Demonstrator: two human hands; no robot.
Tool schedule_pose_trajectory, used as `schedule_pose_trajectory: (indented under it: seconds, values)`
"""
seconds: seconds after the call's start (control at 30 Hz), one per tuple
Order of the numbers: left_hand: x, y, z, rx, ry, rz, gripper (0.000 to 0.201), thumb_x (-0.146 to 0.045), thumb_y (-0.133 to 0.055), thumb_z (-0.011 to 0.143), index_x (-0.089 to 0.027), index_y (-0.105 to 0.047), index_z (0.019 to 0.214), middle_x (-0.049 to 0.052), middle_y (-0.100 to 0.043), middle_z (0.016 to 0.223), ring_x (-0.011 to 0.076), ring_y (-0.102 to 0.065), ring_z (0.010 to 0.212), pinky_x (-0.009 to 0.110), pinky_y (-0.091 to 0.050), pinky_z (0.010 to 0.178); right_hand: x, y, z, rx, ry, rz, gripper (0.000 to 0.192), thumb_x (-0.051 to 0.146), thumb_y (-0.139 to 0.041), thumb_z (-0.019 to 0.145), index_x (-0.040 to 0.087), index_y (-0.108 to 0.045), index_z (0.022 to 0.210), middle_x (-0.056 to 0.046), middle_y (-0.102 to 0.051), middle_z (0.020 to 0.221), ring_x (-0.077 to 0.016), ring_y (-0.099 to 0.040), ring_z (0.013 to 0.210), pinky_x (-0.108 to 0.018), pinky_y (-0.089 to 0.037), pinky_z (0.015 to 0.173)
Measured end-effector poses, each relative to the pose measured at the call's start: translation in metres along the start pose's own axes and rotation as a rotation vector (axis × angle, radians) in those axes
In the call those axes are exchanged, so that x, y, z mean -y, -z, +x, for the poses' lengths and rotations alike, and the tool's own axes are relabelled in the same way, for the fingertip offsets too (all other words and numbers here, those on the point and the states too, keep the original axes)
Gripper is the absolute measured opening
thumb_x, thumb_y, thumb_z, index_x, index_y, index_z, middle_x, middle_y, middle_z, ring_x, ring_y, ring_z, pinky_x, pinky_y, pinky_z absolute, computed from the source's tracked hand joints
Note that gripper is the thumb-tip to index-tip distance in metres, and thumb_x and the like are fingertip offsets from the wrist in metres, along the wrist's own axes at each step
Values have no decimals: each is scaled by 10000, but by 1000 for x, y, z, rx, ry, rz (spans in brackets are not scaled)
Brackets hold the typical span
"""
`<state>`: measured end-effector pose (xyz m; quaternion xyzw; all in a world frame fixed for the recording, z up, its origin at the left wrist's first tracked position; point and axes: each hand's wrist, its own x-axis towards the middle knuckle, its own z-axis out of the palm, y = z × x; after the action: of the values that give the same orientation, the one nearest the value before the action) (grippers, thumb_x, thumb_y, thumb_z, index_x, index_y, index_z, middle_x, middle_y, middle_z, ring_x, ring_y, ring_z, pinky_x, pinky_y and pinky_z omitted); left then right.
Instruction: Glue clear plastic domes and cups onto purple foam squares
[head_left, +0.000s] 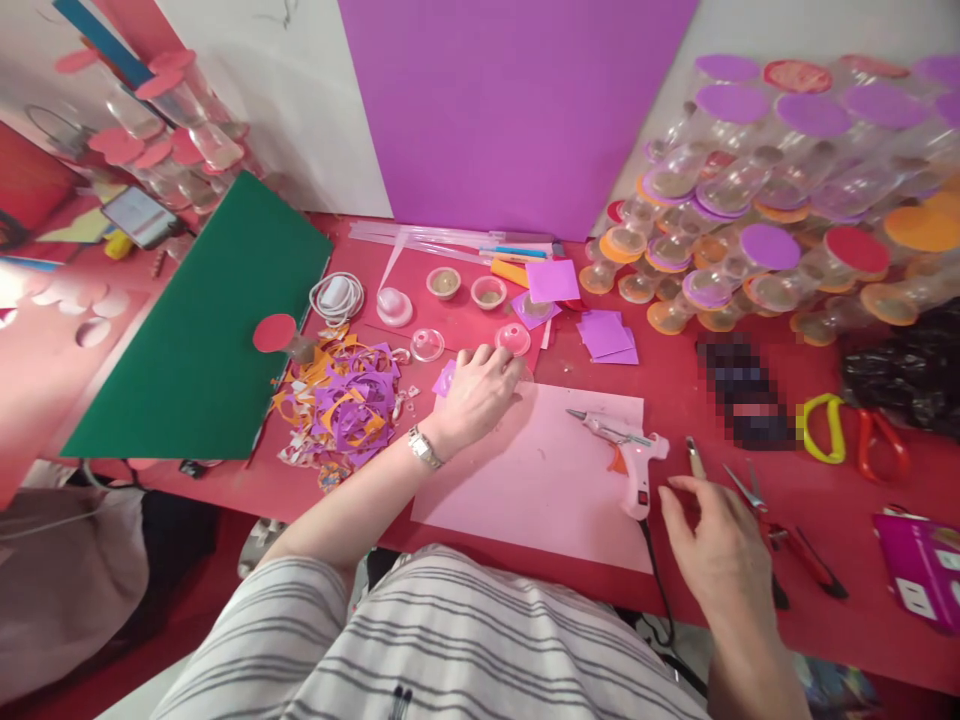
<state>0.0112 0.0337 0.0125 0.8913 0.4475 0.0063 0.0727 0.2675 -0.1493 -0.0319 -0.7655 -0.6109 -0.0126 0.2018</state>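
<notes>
Counter (664,385), red, carries the whole lot. Taking the pink sheet as the clock's centre, a purple panel (510,110) stands upright at 12, apparently leaned there to be out of the way. Bottles (772,240) with coloured discs are massed at 1 to 2, probably stacked to save room. A green board (202,340) stands at 9 to 10, perhaps as a divider; it blocks part of the view beyond. The sheet (517,480) likely guards the counter from glue. Scraps (345,395) heap up at 10, crowding the left forearm's side.

The left hand (484,390) is at 11, over the sheet's far edge, fingers curled down; whether they grip anything is hidden, so I cannot tell. The right hand (716,545) is at 4, thumb and fingers apart, holding nothing visible, just below a knife. The glue gun (626,450) lies on its side at 2 to 3, nozzle toward 10, presumably to keep the tip over paper; its cord (660,595) drops off the near edge at 5. Scissors (746,488) at 3 sit beyond the right hand's fingers.

A purple square (447,378) shows just left of the left hand, a clear dome (512,338) just past its fingers. The knife (696,460) points toward 12.
</notes>
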Motion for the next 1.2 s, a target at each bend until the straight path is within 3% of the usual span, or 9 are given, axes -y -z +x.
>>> schedule_pose_trajectory:
  seconds: [0.17, 0.4, 0.57, 0.67, 0.77, 0.83, 0.93, 1.1, 1.2]
  values:
    - [5, -8, -6, -8, 20, -9, 469, -220, -642, 904, -142, -485, 1339, 129, -658, 1181, 278, -543, 1111, 405, -411, 909, 0, -7, -2, 44, -59, -9, 670, 725, -291, 927, 167, -658, 980, -152, -712, 906, -277, -651, 816, -378, -491, 705]
    - [43, -11, -42, -121, 208, -56, 671, -356, -732, 838, -104, -451, 1393, 194, -582, 1330, 350, -503, 1224, 459, -432, 988, 3, -10, 2, 117, -192, 87, 757, 852, -279, 832, 195, -636, 944, -132, -692, 858, -272, -659, 781, -363, -478, 624]
    - [56, -26, -47, -89, 207, -86, 553, -280, -723, 828, -99, -526, 1311, 190, -623, 1256, 349, -551, 1142, 477, -464, 965, 8, -15, 3, 148, -207, 84, 806, 910, -276, 767, 199, -596, 971, -173, -693, 947, -337, -666, 944, -399, -488, 628]
    - [57, -23, -50, -117, 198, -109, 446, -236, -678, 848, -122, -556, 1262, 166, -656, 1189, 334, -565, 1117, 488, -465, 969, 8, -16, 4, 181, -191, 99, 775, 917, -277, 750, 228, -573, 946, -169, -693, 973, -376, -616, 1149, -418, -511, 665]
    - [55, -12, -61, -196, 199, -138, 426, -219, -650, 862, -134, -544, 1266, 154, -649, 1208, 313, -575, 1105, 494, -456, 990, 6, -17, 4, 207, -184, 115, 709, 889, -321, 758, 242, -552, 932, -179, -684, 1035, -376, -532, 1288, -434, -530, 736]
    - [48, -7, -69, -205, 165, -185, 416, -220, -656, 861, -140, -549, 1254, 140, -658, 1178, 297, -588, 1091, 479, -465, 984, 5, -18, 5, 214, -209, 114, 665, 862, -355, 759, 243, -545, 908, -185, -678, 1025, -374, -580, 1213, -440, -533, 736]
    - [29, -6, -78, -129, 72, -264, 372, -232, -670, 858, -159, -582, 1212, 115, -670, 1099, 273, -611, 1021, 441, -499, 921, 3, -20, 7, 228, -246, 111, 592, 812, -388, 757, 249, -539, 862, -166, -675, 949, -353, -642, 1064, -434, -535, 718]
    - [1, -17, -74, 4, -13, -321, 406, -221, -674, 860, -176, -562, 1247, 115, -659, 1175, 272, -604, 1071, 434, -507, 930, 6, -19, 11, 228, -260, 98, 525, 764, -374, 766, 265, -526, 830, -142, -685, 885, -345, -618, 1144, -408, -529, 716]
    - [-4, -21, -68, 31, -31, -315, 394, -243, -675, 865, -166, -564, 1235, 115, -662, 1174, 282, -598, 1075, 453, -500, 947, 10, -11, 11, 245, -329, 138, 529, 763, -364, 770, 262, -520, 829, -131, -699, 804, -334, -686, 962, -384, -513, 651]
